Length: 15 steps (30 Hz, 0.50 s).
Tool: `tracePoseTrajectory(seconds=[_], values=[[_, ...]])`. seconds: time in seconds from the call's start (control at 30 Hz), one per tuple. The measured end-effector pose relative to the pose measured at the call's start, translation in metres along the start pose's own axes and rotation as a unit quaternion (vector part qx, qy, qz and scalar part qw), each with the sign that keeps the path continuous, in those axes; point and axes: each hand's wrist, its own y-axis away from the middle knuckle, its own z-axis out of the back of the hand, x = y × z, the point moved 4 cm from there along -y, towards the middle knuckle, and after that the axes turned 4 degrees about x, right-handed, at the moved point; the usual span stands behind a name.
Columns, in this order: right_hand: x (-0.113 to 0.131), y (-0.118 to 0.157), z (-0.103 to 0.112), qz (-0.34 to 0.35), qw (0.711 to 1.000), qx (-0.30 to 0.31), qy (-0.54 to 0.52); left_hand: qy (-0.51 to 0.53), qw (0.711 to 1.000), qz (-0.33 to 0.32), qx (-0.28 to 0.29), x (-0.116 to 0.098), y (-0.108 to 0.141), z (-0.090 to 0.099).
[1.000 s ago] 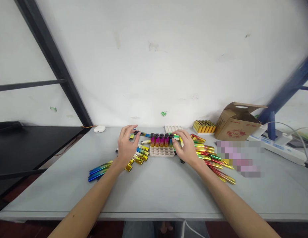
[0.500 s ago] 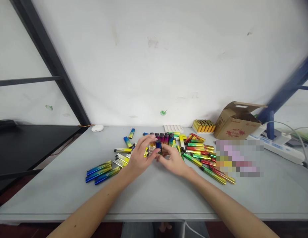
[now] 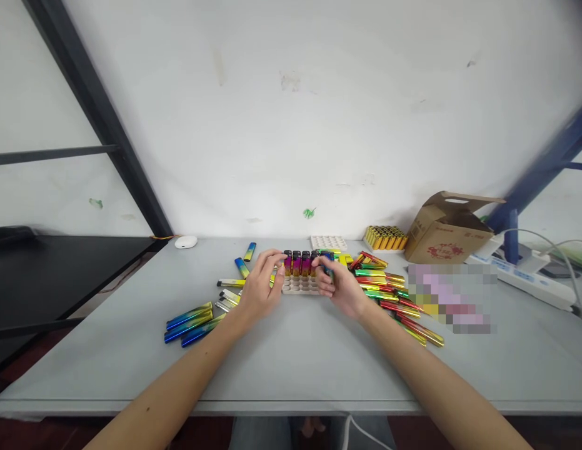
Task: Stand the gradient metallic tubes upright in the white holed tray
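Observation:
A white holed tray stands in the middle of the table, its front holes bare. Upright purple-and-gold lighters with black tops fill a row toward its back. My right hand is at the tray's right end, its fingers curled round a blue lighter that they partly cover. Beside the tray's left end is my left hand, holding nothing, thumb and fingers apart, fingertips close to the leftmost lighter; whether they touch it I cannot tell.
Blue-and-yellow lighters and silver-yellow ones lie at left. Red, green and gold lighters are heaped at right. Behind are another white tray, a tray of gold lighters, an open carton and a power strip.
The blue lighter has gone from between both hands to the tray's right end, in my right hand. My left hand has drawn slightly left, and more of the tray shows.

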Motion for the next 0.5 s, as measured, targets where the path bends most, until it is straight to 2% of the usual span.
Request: tracePoseTrajectory(seconds=[0.13, 0.3, 0.5], values=[[0.004, 0.0, 0.006, -0.018, 0.995, 0.023, -0.099, -0.012, 1.0, -0.003, 0.012, 0.001, 0.0, -0.003], [0.003, -0.002, 0.013, -0.018, 0.996, 0.011, -0.082, -0.023, 1.0, -0.007, 0.015, 0.002, 0.0, -0.004], [0.003, -0.001, 0.011, -0.018, 0.997, 0.024, -0.069, -0.024, 0.999, -0.016, 0.027, 0.0, -0.001, -0.006]])
